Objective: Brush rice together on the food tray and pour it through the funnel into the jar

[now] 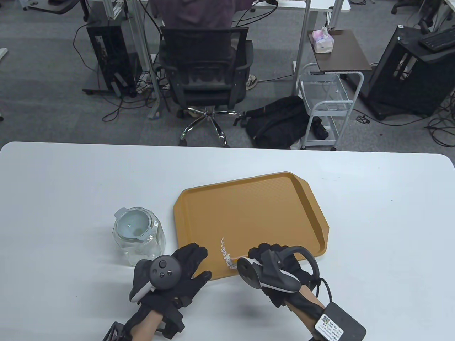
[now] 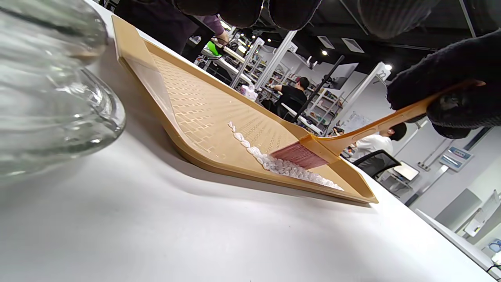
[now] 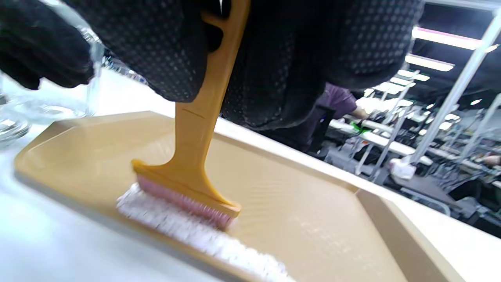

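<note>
An orange food tray [image 1: 263, 206] lies on the white table, also seen as the tray [image 2: 188, 105] and the tray [image 3: 313, 219]. White rice [image 1: 224, 253] forms a line near its front left edge; the same rice [image 2: 282, 166] and rice [image 3: 188, 231] lies against the bristles. My right hand [image 1: 273, 261] grips the handle of an orange brush [image 3: 191, 156], whose pink bristles touch the rice; that brush [image 2: 352, 135] shows in the left wrist view. My left hand [image 1: 185, 264] rests flat with its fingers on the tray's front left corner. The glass jar [image 1: 139, 236] with a pale funnel [image 1: 132, 223] in its mouth stands left of the tray.
The table's far edge [image 1: 227, 149] runs beyond the tray. Behind it stand an office chair [image 1: 208, 80], a black backpack [image 1: 277, 122] and a white cart [image 1: 328, 103] on the floor. The jar's glass wall [image 2: 47, 90] is close to my left wrist.
</note>
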`<state>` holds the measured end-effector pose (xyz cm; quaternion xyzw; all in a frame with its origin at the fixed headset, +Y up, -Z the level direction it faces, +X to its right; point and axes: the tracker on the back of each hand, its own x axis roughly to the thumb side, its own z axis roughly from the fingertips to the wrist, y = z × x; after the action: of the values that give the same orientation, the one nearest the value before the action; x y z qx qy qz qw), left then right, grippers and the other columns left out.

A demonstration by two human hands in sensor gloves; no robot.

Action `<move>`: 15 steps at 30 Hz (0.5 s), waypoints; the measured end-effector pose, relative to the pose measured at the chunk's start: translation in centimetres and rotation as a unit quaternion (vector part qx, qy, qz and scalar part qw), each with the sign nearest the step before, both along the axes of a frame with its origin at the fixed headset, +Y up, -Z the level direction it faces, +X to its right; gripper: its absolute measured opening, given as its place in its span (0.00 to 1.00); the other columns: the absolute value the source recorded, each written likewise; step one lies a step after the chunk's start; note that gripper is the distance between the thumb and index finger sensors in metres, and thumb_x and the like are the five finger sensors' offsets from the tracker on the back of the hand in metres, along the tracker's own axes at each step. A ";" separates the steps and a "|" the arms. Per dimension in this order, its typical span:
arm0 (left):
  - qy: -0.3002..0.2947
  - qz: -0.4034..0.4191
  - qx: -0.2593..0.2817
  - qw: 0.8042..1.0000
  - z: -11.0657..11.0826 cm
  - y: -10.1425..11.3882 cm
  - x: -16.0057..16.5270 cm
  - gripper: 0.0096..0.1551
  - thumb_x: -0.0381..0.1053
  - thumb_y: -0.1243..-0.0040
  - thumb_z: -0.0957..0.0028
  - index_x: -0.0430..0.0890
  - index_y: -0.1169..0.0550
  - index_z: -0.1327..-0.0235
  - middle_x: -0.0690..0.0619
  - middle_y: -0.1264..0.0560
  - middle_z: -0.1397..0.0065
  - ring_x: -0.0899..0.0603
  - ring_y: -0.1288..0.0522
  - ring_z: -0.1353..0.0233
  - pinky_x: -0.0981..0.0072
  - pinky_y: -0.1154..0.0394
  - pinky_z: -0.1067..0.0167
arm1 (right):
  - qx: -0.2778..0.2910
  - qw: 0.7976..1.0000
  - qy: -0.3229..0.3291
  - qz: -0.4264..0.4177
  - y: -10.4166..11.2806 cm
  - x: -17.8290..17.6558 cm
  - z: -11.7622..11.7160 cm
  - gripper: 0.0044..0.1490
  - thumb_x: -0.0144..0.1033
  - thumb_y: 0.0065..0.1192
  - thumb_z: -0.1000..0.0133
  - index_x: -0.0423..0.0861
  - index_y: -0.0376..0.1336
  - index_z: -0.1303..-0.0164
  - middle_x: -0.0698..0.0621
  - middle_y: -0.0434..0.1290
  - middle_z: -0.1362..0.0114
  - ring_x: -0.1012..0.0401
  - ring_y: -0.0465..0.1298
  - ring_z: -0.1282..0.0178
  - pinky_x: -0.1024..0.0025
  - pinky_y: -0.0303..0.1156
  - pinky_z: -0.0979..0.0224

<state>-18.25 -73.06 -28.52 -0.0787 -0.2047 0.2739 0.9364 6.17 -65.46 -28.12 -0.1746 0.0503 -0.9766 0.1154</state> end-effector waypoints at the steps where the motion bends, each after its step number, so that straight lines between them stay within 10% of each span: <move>1: 0.000 0.004 0.005 1.000 0.0 0.1 -0.1 0.43 0.68 0.49 0.46 0.51 0.40 0.21 0.44 0.46 0.13 0.34 0.47 0.16 0.32 0.47 0.25 | 0.008 1.000 -0.005 -0.003 0.1 0.1 -0.2 0.28 0.39 0.70 0.47 0.47 0.73 0.36 0.42 0.80 0.36 0.54 0.83 0.53 0.54 0.79 0.47; 15: 0.029 0.059 0.038 0.997 -0.3 1.3 -2.2 0.35 0.64 0.51 0.45 0.50 0.31 0.26 0.45 0.24 0.26 0.38 0.22 0.34 0.37 0.32 0.31 | 0.085 0.996 -0.017 -0.003 -1.6 -3.4 -5.9 0.29 0.38 0.68 0.47 0.48 0.71 0.33 0.42 0.78 0.34 0.53 0.82 0.50 0.52 0.78 0.46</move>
<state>-20.42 -71.74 -28.78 -0.0225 -0.1924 0.3227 0.9265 2.75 -67.03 -33.99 -0.1478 0.1312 -0.9719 0.1278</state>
